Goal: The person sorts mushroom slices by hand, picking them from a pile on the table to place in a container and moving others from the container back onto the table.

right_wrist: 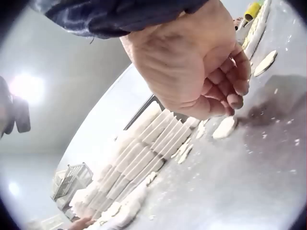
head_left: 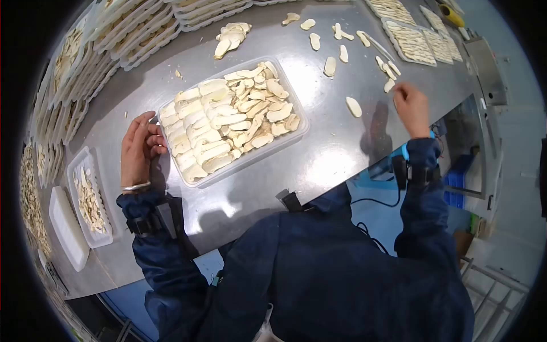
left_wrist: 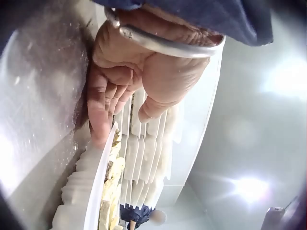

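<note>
Beside the left end of the tray [head_left: 250, 158], with the left hand [head_left: 137, 151]: fingers loosely bent, nothing seen in hold, contact too unclear to tell. Over the worktop [head_left: 325, 139], with the right hand [head_left: 413, 111]: fingers loosely curled, apparently empty, near a slice [right_wrist: 225, 127]. Shown by the right wrist view, hidden from the head view: palm and bent fingertips. Filled with slices [head_left: 213, 117], seen whole only from the head; mostly cut off at left wrist. Cropped at the head view's top: stacked trays [head_left: 108, 54].
</note>
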### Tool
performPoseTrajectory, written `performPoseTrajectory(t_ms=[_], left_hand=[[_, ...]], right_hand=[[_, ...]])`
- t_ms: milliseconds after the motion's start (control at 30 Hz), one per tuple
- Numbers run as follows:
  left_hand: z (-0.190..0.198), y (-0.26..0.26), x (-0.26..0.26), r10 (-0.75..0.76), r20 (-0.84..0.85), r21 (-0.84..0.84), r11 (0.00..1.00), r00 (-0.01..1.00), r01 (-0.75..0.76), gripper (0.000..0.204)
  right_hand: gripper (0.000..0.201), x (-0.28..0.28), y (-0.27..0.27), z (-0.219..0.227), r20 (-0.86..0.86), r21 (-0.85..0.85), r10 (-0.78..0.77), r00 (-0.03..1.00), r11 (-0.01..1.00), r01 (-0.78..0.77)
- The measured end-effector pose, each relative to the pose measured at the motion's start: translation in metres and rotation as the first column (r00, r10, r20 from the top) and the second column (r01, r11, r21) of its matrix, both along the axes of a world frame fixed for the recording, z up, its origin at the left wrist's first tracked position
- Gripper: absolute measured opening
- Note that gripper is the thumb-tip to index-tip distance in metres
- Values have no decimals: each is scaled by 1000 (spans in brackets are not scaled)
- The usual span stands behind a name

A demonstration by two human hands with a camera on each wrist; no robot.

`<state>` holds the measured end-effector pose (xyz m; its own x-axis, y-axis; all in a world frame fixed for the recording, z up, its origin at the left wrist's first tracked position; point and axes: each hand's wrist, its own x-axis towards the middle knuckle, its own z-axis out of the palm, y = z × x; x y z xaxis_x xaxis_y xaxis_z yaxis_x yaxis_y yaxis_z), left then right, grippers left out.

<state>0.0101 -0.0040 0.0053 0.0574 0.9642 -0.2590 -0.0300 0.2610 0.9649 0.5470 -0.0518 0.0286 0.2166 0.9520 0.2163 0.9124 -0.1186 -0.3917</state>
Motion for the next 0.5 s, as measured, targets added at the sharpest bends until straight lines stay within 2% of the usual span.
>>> performPoseTrajectory(t_ms=[33,67,167,200,400,500], left_hand=[[-1,1,-1,-2,2,1,1000,1000,2,33],[-1,1,-1,-4,6,4,1000,1000,4,33],[0,1,-1,-6,-21,-3,1000,1000,6,37],[0,0,-1,-7,-20,0,1000,1000,7,37],[-2,1,-1,-4,-8,-7,1000,1000,4,36],[-2,1,-1,-5,-10,2,1000,1000,5,36]], right_hand=[[16,6,8,4,106,64,-64,992,996,58],[27,16,15,1,228,-70,-135,964,986,155],[37,7,29,-4,364,-194,-185,913,944,269],[39,1,32,-3,350,-225,-197,916,931,286],[30,1,30,-18,495,-72,-141,857,977,202],[27,2,27,-18,465,-69,-116,878,984,167]])
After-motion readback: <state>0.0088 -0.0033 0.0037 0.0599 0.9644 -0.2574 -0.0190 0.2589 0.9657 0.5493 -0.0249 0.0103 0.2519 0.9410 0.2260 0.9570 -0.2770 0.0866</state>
